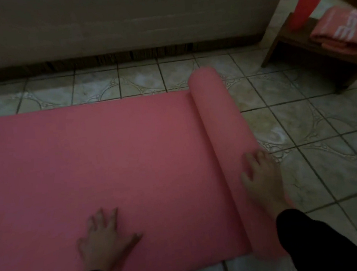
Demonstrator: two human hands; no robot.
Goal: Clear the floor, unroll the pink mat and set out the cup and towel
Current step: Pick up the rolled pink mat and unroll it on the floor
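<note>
At the bottom of the frame the left hand [105, 239] lies flat, fingers spread, on the smooth pink foam mat [94, 159], gripping nothing. Just right of it, lower centre-right, the right hand [259, 176] rests palm-down with loose fingers on the remaining roll of mat [220, 132]; it presses rather than clasps. Most of the mat already lies flat across the left and middle of the frame, and the patterned grey tiled floor [314, 137] beside it looks clear, so I judge clearing done and unrolling well along, with 1 thick roll left. At the upper right, well apart from the mat, the red plastic cup [303, 12] and the folded pink towel [342, 30] sit on a low dark wooden stool [289, 41], not yet set out.
</note>
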